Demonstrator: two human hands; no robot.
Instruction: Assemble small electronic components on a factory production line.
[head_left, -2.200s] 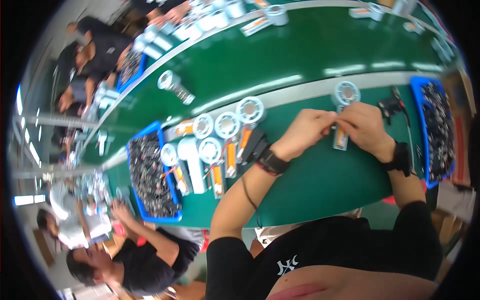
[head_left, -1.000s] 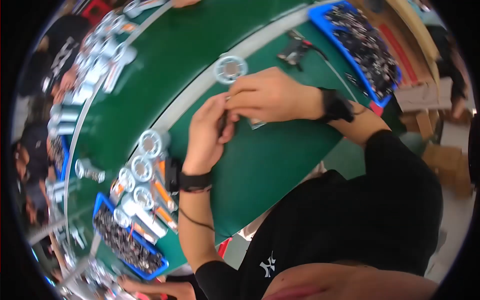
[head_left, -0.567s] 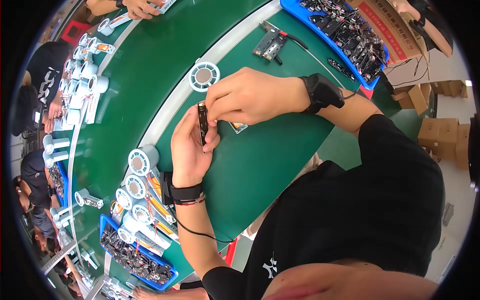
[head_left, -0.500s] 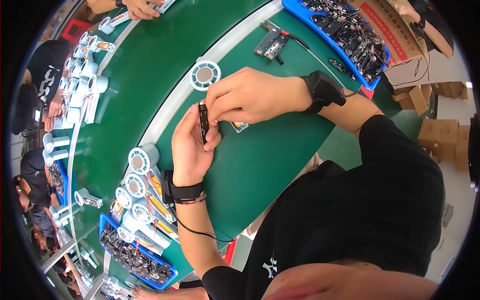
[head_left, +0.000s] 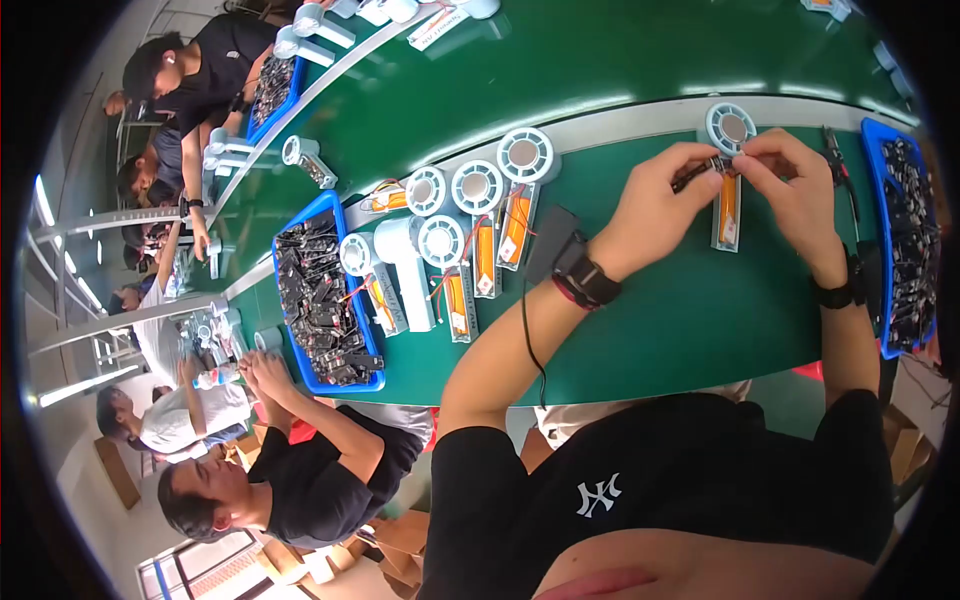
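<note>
My left hand (head_left: 655,205) is closed, with thumb and fingers pinching a small black circuit board (head_left: 690,180). My right hand (head_left: 800,195) pinches beside the board's other end; what its fingertips grip is too small to make out. Under both hands lies a pale grey-blue handheld fan (head_left: 730,125), its round slotted head away from me. The fan's handle is uncovered, and an orange battery (head_left: 728,215) shows inside it. The fingers partly hide the join between head and handle.
Several similar fans (head_left: 475,187) lie to my left beside a blue tray (head_left: 378,378) of black boards. Another blue tray (head_left: 868,150) stands at right, near pliers (head_left: 838,160). A pale rail crosses behind. A co-worker (head_left: 330,480) sits at left; others work farther off.
The view has swung, showing more of the left side. My hands have come to the fan's open handle with the board, which was held upright between them before.
</note>
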